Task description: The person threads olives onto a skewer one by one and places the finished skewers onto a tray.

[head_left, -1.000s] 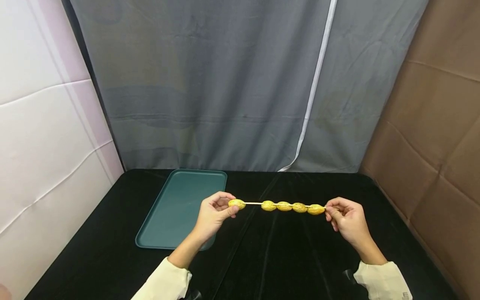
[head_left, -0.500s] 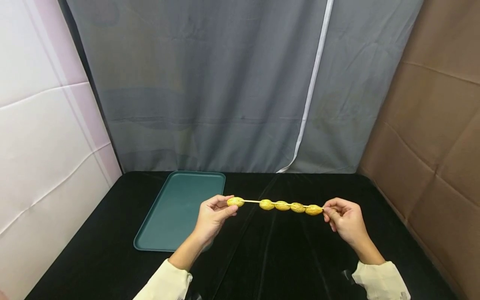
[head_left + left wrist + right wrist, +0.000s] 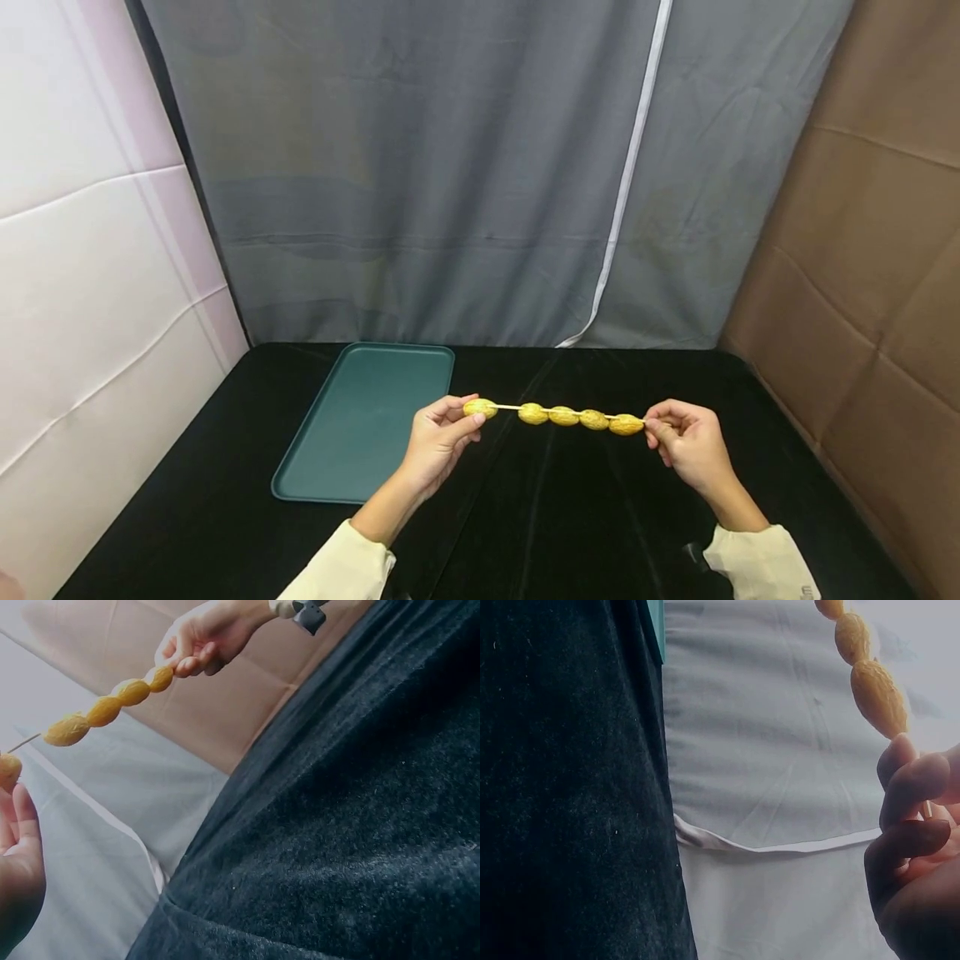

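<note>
A thin pale skewer (image 3: 507,407) spans the space between my hands above the black table. Threaded on it are several yellow, wrinkled oval pieces (image 3: 563,416), packed end to end toward the right. My left hand (image 3: 441,442) pinches one more yellow oval piece (image 3: 480,407) at the skewer's left end, thumb in front and fingers behind. A short bare stretch of skewer shows between that piece and the rest. My right hand (image 3: 692,442) pinches the skewer's right end just past the last piece; in the right wrist view the skewer tip (image 3: 928,809) shows among the curled fingers.
A dark green tray (image 3: 367,425) lies on the black cloth-covered table (image 3: 570,533), left of and behind my left hand. A grey curtain (image 3: 450,167) hangs at the back. Pale panels (image 3: 97,292) stand on the left, a brown padded panel (image 3: 885,250) on the right.
My left hand has moved slightly right with its yellow piece along the skewer, and the bare stretch has become shorter. The right hand has shifted a little left, still pinching the skewer's end.
</note>
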Demonstrator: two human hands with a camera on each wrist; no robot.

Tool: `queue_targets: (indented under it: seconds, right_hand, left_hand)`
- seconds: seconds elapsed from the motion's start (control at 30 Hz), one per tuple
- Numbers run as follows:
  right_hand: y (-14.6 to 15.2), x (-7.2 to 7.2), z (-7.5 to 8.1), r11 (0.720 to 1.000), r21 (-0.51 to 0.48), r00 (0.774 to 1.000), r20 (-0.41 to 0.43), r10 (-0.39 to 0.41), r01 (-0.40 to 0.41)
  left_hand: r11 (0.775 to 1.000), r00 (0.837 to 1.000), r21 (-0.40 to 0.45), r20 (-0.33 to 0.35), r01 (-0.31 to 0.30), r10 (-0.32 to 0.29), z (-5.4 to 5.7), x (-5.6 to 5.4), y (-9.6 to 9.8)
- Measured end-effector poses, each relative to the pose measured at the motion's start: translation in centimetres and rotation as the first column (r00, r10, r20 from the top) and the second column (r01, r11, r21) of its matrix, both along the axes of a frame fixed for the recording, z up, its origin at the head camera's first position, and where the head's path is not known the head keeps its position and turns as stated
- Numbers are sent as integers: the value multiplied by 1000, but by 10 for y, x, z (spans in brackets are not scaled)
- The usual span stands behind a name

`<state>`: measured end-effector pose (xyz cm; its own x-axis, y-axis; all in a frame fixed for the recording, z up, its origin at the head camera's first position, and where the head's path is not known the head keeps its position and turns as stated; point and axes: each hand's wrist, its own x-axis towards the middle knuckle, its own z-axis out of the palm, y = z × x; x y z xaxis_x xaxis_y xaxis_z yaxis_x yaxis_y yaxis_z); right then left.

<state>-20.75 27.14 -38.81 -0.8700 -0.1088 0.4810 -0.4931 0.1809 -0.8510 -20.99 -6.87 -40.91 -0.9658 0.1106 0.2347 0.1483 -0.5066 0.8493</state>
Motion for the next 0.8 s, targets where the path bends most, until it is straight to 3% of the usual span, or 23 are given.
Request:
queue_targets:
  seconds: [0.2,0.37,0.8]
  right_hand:
    - [-3,0,-1,999,23,999,28,-32,31]
    - [-6,0,-1,1000,15,999,52,-11,10]
    - [-10,1,0,1000,-17,999,34,18,-18]
  left_hand:
    - [1000,999,-10,30,-9,9,0,-2,3]
    - [999,999,-24,49,-23,24,-1,-1,4]
    - [1000,999,-28,32,-5,6,0,1,4]
